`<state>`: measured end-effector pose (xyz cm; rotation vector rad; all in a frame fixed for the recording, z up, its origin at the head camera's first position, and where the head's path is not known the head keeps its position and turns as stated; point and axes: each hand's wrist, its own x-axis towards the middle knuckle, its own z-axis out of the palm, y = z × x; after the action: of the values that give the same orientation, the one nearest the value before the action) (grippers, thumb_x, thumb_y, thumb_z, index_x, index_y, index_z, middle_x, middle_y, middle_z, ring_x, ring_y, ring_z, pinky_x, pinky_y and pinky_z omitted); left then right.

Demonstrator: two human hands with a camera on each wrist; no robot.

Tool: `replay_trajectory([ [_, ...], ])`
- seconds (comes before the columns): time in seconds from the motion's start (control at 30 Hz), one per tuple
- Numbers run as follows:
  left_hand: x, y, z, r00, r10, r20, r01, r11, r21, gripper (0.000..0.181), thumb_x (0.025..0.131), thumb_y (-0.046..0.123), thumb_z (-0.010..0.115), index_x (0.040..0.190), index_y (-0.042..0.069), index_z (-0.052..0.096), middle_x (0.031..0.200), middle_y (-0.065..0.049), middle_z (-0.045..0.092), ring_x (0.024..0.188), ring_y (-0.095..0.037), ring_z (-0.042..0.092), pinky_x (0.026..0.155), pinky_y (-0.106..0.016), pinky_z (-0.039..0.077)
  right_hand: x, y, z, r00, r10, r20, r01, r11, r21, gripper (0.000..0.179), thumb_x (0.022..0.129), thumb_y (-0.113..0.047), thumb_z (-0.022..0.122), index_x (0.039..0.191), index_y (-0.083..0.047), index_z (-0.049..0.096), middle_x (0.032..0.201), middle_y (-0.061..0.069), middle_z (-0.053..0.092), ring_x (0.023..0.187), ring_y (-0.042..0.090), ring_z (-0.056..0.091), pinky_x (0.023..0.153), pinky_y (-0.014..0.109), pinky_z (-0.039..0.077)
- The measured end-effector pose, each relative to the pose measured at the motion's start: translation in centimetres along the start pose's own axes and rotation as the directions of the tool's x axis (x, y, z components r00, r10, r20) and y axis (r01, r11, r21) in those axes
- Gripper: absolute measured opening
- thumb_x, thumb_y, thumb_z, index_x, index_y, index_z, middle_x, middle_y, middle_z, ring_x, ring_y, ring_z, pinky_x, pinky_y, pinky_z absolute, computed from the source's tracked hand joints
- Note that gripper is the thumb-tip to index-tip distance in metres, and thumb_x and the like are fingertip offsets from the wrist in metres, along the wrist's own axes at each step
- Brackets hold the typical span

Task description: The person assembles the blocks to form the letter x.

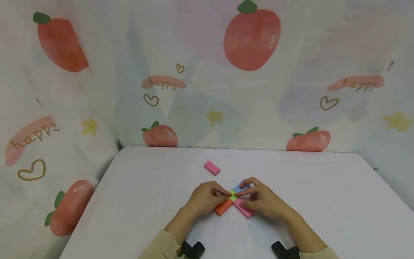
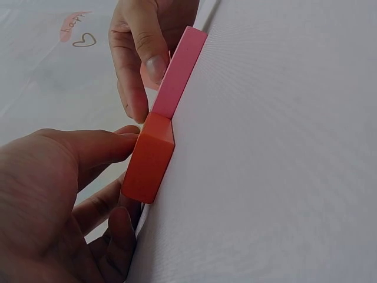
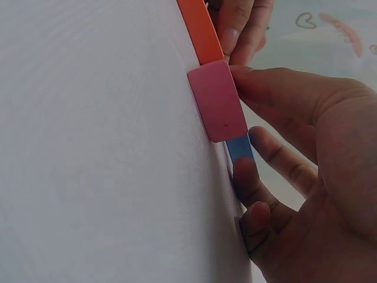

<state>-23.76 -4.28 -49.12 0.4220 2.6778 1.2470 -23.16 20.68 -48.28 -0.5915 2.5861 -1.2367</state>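
Several coloured blocks lie together on the white table. A small lime-green piece [image 1: 232, 196] sits in the middle, with an orange block [image 1: 223, 208], a pink block [image 1: 243, 208] and a blue block [image 1: 240, 187] reaching out from it. My left hand [image 1: 206, 197] rests its thumb and index finger on the orange block's inner end and the green piece. From the other side, my right hand [image 1: 263, 198] touches the pink block with its thumb; its index finger reaches the green piece and another finger lies over the blue block. Fingers hide part of the blocks.
Another pink block [image 1: 211, 168] lies apart, farther back on the table [image 1: 155, 172]. A patterned cloth [image 1: 200, 90] with fruit prints hangs behind the table and along its left side. Dark straps with devices [image 1: 193, 249] sit at both wrists.
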Motion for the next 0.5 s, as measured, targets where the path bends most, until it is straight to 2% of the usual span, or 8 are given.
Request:
replay_trajectory([
  [0.5,-0.13,0.43,-0.18,1.000,0.003,0.015,-0.003,1.000,-0.029,0.009,0.091,0.030,0.079,0.097,0.034,0.084,0.093,0.015,0.068,0.080,-0.006,0.056,0.070,-0.026,0.045,-0.10,0.14,0.06,1.000,-0.007,-0.003,0.007,1.000,0.017,0.025,0.088,-0.026,0.083,0.112,-0.024,0.081,0.132,0.002,0.054,0.086,0.013,0.056,0.077,0.025,0.045],
])
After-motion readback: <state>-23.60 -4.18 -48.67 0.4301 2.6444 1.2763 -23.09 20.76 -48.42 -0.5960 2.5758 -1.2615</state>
